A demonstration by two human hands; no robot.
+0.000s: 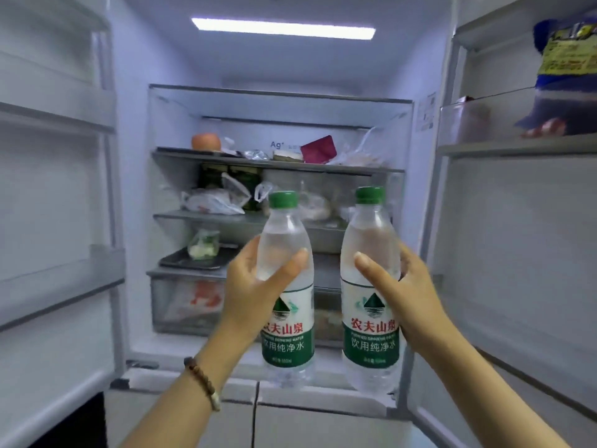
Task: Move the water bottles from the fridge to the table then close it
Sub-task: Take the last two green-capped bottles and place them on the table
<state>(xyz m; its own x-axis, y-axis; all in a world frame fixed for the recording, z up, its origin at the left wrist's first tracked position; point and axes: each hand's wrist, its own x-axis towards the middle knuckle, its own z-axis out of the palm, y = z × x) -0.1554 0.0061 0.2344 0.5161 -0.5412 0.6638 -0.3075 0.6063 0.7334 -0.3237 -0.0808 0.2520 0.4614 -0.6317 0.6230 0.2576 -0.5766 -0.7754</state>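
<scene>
Gripping upright bottles — left hand wraps left bottle, right hand wraps right bottle.

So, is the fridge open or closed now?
Open: both white fridge doors stand wide, showing the lit shelves inside.

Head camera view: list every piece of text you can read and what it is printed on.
"农夫山泉" in red, on the label of the left bottle and the right bottle.
"饮用纯净水" in white, on the green band of both labels.
"PURIFIED DRINKING WATER": small line on both labels, barely legible.
"Ag": on the fridge's back wall; the rest is blurred.
Volume print on the bottles, the sticker and the blue bag: too blurred to read.
</scene>
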